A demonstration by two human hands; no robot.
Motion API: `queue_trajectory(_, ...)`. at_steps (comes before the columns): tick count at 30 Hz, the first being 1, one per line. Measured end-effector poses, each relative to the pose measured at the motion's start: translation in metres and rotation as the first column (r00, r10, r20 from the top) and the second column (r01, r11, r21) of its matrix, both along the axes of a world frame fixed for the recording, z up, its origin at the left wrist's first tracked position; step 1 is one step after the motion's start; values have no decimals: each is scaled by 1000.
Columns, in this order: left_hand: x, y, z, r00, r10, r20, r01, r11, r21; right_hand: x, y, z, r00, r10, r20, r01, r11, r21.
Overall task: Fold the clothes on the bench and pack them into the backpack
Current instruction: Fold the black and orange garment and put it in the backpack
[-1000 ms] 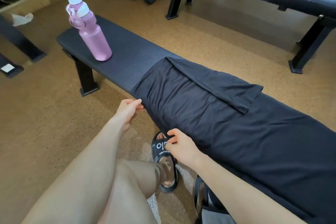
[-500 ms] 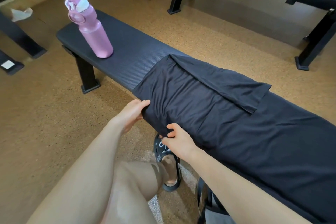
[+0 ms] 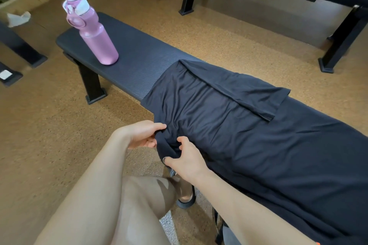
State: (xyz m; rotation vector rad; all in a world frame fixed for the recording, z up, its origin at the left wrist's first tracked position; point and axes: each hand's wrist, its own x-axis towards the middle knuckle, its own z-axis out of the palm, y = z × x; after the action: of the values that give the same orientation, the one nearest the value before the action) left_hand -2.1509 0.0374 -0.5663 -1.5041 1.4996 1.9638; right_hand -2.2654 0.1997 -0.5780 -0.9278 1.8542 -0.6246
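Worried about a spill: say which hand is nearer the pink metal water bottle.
Left. The left hand is nearer the pink metal water bottle, which stands beyond it; the right hand sits farther along.

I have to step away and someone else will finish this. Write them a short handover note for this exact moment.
Left hand: grips the near hanging edge of the dark shirt, at its end nearer the bottle.
Right hand: pinches the same edge just beside it.
Shirt: spread along the bench, far sleeve already folded in over the body.
Pink bottle: upright on the bare end of the bench, apart from the shirt.
Backpack: only a dark strap and a grey patch show at the bottom edge; I cannot tell if that is it.
Done: far side fold.
Left: near side fold, remaining folds, packing.
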Motion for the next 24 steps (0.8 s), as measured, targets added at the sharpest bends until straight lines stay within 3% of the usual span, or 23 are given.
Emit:
queue_trajectory(4,-9,1,11,999,17,42,-14,998,-57,12,1,-3,995,-58,-75,60,998,16)
queue_trajectory(10,-20,4,25,942,-207,262,288,903,-319,24,3,-4,975,-150,-164,145,989,-40)
queue_trajectory(12,-20,4,27,939,-232,253,309,893,-328,26,5,-1,980,-114,-166,91,986,-138)
queue_trajectory(14,-19,2,29,940,-237,246,311,891,-329,26,6,2,974,13,-226,-66,971,-231)
queue_trajectory(16,-19,1,32,948,-210,239,284,897,-338,24,6,4,899,171,-403,-288,924,-251)
queue_trajectory(18,-24,2,34,957,-174,234,257,883,-393,25,2,7,775,279,-568,-439,883,-166)
queue_trajectory(21,-33,5,38,963,-151,225,247,831,-499,31,-7,11,607,389,-693,-524,851,20)
queue_trajectory(24,-34,2,36,967,-107,229,216,824,-524,33,-22,14,510,416,-753,-535,839,101)
